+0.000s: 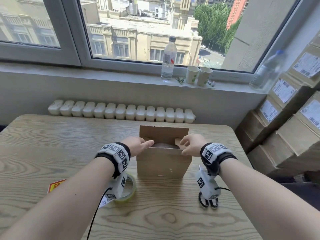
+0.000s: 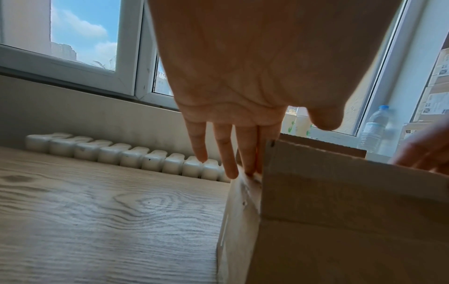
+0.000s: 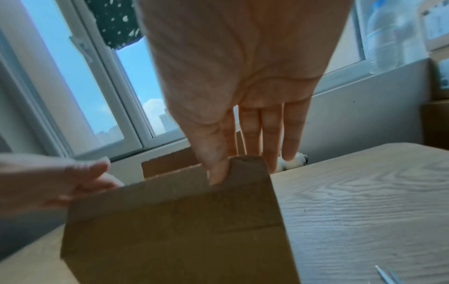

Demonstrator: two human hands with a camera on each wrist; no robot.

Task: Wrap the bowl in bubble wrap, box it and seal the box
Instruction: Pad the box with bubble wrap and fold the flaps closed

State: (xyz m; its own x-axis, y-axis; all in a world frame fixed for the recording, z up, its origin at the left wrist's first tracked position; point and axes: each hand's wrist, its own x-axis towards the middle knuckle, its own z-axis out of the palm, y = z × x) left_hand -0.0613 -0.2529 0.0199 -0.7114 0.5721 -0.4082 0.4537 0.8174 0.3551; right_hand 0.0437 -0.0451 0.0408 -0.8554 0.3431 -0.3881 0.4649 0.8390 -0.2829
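Both hands are up at the cardboard box (image 1: 161, 163), which stands upright in the middle of the wood-grain counter (image 1: 52, 135). The left hand (image 1: 136, 145) has its fingers (image 2: 227, 153) straight and pointing down along the box's left top corner, resting against the cardboard, not curled around anything. The right hand (image 1: 190, 144) pinches the near flap (image 3: 184, 194) at its right top corner, thumb on the near face, the other fingers (image 3: 272, 134) extended behind it. The far flap (image 1: 163, 133) stands upright, so the top is open, and a pale rounded shape shows inside the opening: the wrapped bowl (image 1: 163, 145), though the wrap itself is too dim to make out.

Near the left wrist a roll of clear tape (image 1: 129, 190) lies flat on the counter, and black-handled scissors (image 1: 207, 201) lie by the right wrist. A red and yellow printed card (image 1: 56, 185) peeks out at the left edge, its writing unreadable. On the windowsill sit a water bottle (image 1: 168, 59) with a white and red label, too small to read, two paper cups (image 1: 199, 75) with green leaf prints, and a second bottle (image 1: 267, 70) at the right. Stacked cartons (image 1: 285, 118) with white shipping labels fill the right side; the print is blurred.
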